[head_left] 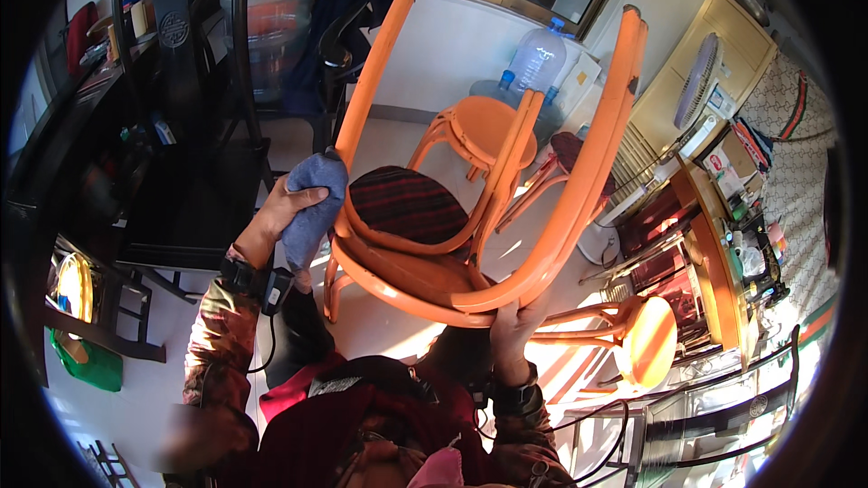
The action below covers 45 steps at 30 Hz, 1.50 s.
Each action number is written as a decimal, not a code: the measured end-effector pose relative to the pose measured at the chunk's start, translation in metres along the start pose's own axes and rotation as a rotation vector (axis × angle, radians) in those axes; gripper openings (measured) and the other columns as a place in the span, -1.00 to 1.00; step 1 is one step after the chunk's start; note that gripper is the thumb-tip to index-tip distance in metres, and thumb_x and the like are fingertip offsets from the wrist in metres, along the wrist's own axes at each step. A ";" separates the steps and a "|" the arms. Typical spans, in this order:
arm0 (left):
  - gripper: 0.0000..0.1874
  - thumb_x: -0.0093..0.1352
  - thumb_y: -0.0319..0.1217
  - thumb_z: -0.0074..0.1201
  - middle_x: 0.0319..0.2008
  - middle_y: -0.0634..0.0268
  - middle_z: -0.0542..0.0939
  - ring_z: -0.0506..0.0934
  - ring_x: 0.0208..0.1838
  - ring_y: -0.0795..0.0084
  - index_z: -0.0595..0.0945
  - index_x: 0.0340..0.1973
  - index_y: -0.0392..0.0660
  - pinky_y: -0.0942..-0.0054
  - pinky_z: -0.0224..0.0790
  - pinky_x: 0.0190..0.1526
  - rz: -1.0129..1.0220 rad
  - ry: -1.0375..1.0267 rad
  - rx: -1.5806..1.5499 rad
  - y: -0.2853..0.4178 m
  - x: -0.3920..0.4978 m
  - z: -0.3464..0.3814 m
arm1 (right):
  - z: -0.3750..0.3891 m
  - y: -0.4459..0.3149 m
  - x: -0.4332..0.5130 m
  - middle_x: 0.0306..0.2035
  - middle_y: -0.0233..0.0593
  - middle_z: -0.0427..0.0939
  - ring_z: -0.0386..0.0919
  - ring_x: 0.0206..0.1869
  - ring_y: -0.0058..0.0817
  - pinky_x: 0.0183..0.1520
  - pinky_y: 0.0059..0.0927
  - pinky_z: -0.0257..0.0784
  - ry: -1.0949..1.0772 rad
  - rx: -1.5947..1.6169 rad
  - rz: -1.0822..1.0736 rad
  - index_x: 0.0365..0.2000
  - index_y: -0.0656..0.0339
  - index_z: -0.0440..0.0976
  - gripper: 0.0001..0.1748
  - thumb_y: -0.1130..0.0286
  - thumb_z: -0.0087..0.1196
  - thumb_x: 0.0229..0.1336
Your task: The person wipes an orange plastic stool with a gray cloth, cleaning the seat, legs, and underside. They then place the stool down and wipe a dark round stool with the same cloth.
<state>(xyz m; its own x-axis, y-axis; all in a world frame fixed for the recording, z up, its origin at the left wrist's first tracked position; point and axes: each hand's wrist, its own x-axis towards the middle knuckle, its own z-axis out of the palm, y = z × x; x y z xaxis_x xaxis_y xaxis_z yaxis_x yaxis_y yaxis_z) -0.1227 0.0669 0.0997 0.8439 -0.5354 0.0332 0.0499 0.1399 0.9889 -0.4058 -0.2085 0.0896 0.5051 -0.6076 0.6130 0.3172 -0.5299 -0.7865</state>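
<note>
Before me an orange stool is turned over, its legs pointing up and away from me. My left hand grips a blue cloth, which lies against the stool's left leg near the seat. On the near right side, my right hand holds the rim of the stool's seat. A dark plaid seat pad with red stripes shows between the legs; what it rests on is partly hidden.
Another orange stool and large water bottles stand by the far wall. A further orange stool is at my right. Black wooden chairs line the left. A fan and a cluttered wooden table are at right.
</note>
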 end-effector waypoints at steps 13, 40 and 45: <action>-0.38 0.19 -0.32 0.35 -0.08 0.15 0.67 0.64 -0.09 0.30 0.54 0.15 -0.24 0.29 0.52 0.05 0.103 0.042 -0.370 0.006 -0.026 0.018 | -0.007 0.034 0.004 -0.41 -0.39 0.56 0.50 -0.40 -0.66 -0.29 -0.57 0.47 0.080 0.207 0.056 -0.30 0.31 0.46 -0.86 0.57 0.18 0.11; -0.27 0.17 -0.40 0.43 -0.04 0.19 0.64 0.62 -0.02 0.32 0.50 0.25 -0.24 0.36 0.48 0.08 0.205 -0.073 -0.033 0.081 -0.008 0.052 | -0.032 -0.003 0.042 0.08 -0.09 0.46 0.44 0.15 -0.29 0.16 -0.21 0.39 0.414 -0.385 -0.266 0.16 0.31 0.40 -0.45 0.29 0.18 0.21; -0.31 0.21 -0.32 0.42 -0.03 0.13 0.65 0.63 0.00 0.30 0.52 0.23 -0.25 0.32 0.48 0.10 0.251 -0.057 0.030 0.090 -0.012 0.072 | 0.020 -0.059 0.046 -0.06 -0.15 0.55 0.51 -0.04 -0.11 0.02 -0.12 0.40 -0.520 -0.638 -0.503 -0.01 0.26 0.56 -0.27 0.00 0.43 -0.16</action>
<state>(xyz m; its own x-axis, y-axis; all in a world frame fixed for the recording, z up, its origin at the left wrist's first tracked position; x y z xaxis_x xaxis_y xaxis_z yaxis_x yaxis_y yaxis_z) -0.1671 0.0261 0.1988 0.7963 -0.5333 0.2855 -0.1740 0.2501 0.9525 -0.3855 -0.1936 0.1625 0.7704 0.0355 0.6366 0.1755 -0.9717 -0.1583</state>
